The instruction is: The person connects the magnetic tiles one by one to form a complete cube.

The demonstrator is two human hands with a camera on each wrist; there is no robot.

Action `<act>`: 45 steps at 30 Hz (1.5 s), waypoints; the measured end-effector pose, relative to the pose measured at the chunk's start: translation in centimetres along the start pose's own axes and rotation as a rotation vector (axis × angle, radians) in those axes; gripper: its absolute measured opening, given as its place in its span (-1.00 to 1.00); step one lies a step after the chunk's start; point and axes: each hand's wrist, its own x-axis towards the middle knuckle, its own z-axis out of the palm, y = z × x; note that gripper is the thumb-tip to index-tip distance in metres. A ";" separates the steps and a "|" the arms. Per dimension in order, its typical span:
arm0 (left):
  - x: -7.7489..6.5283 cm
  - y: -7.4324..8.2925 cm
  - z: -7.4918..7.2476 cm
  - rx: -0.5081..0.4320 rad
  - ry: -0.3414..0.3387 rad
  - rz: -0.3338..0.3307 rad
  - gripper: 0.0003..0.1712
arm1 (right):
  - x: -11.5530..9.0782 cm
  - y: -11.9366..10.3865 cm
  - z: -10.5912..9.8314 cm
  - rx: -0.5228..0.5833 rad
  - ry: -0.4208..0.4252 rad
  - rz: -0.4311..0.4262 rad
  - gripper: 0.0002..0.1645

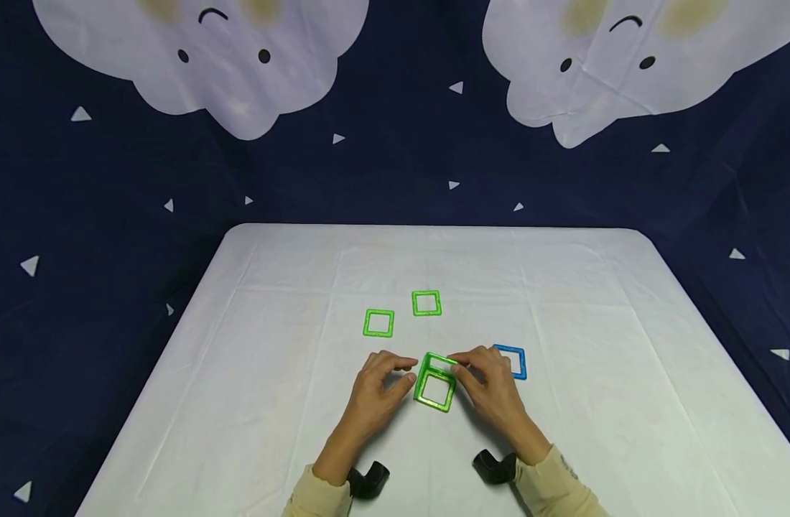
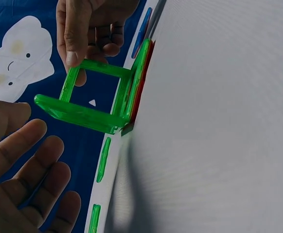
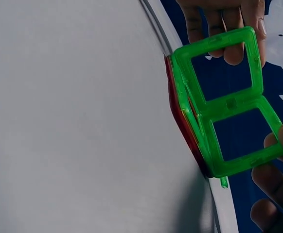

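Green joined frames (image 1: 442, 374), pinched by the right hand (image 1: 493, 380), stand just beside the loosely spread left hand (image 1: 374, 388).

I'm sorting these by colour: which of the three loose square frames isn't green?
The blue frame, rightmost of the three and partly covered by the right hand in the head view; the left frame and middle frame are both green.

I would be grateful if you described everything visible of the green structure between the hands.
The green structure has glossy, plastic-looking hollow square frames meeting at angles, with a red edge along its underside. It sits on or just above the white table. The right hand pinches one frame's edge; the left hand is near, apparently not touching.
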 end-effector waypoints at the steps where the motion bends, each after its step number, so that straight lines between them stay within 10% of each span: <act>1: 0.0 0.0 0.0 0.004 -0.004 0.001 -0.80 | 0.1 0.1 0.0 0.001 -0.010 -0.007 -0.84; 45: 1.5 -0.4 0.2 0.008 -0.096 0.067 -0.78 | 2.3 0.6 0.0 0.071 -0.196 -0.095 -0.78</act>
